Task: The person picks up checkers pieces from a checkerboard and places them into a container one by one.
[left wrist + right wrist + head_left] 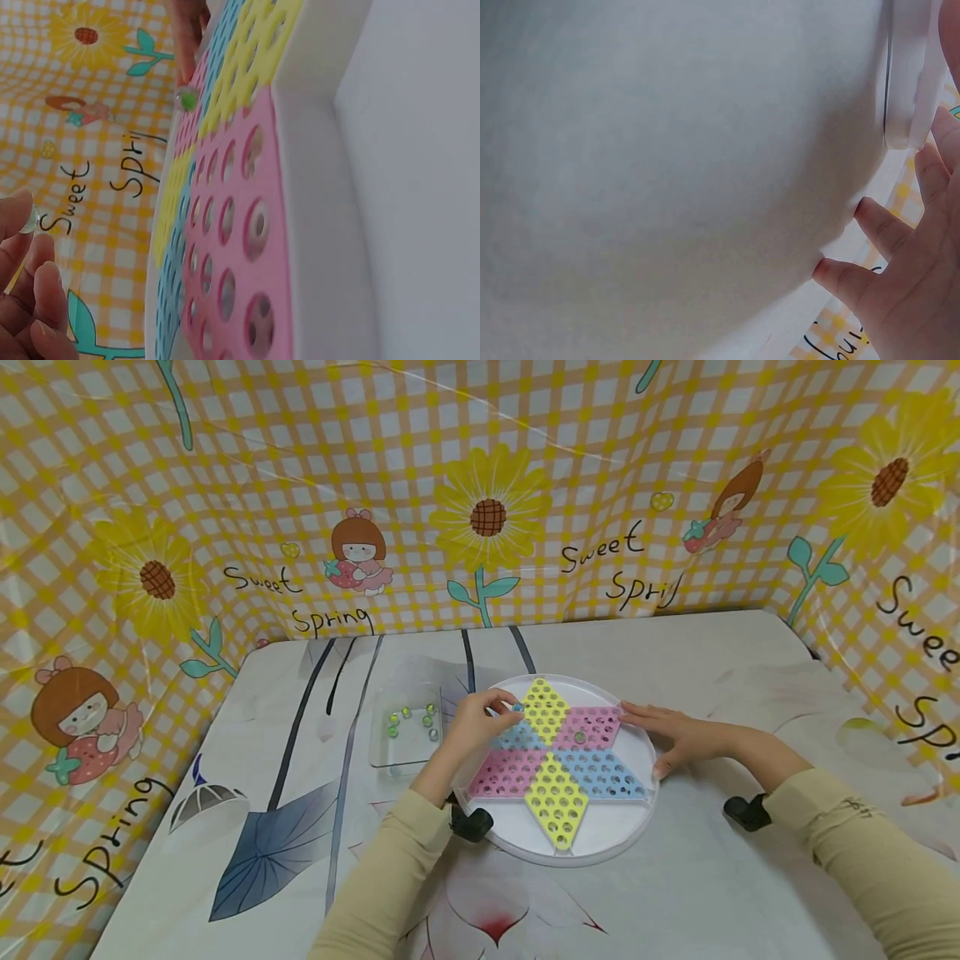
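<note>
1. Marble (517, 707), bluish, pinched in the fingertips of the left hand (480, 723) over the upper left part of the star board (558, 756), near the middle of the table (675, 893).
2. Right hand (675, 737), fingers spread flat, rests on the board's right rim, steadying it.
3. Done well, I judge: lower the marble straight into one hole and release only once it seats, with the rim kept pressed.
4. Count: one green marble (579, 737) on the board; about six in the clear tray (405, 764) just left of it.
</note>
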